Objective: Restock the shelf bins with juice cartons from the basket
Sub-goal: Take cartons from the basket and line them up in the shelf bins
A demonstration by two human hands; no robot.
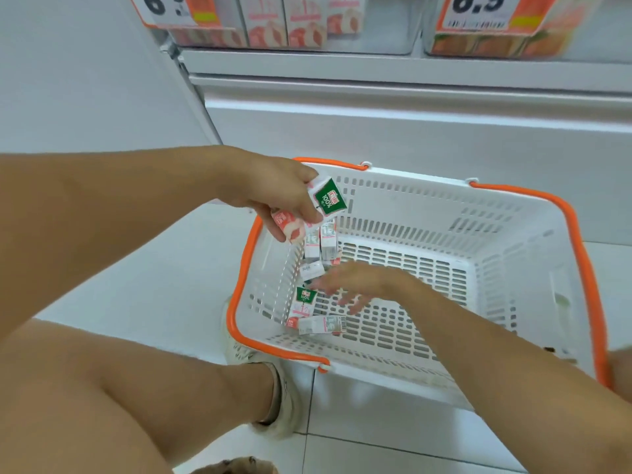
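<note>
Gripping two juice cartons point(326, 196), your left hand point(273, 189) hovers over the basket point(513, 213); your right hand point(355, 285) reaches in, fingers spread.

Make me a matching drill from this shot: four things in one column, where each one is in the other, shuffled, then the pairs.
Things
1. left hand
2. right hand
3. basket
4. price tag

Places
A. on the floor tiles below the shelf
B. hanging on the front of a shelf bin
C. above the basket's left rim, gripping juice cartons
D. down inside the basket, fingers spread, near the loose cartons

Pairs: 1-C, 2-D, 3-A, 4-B
</note>
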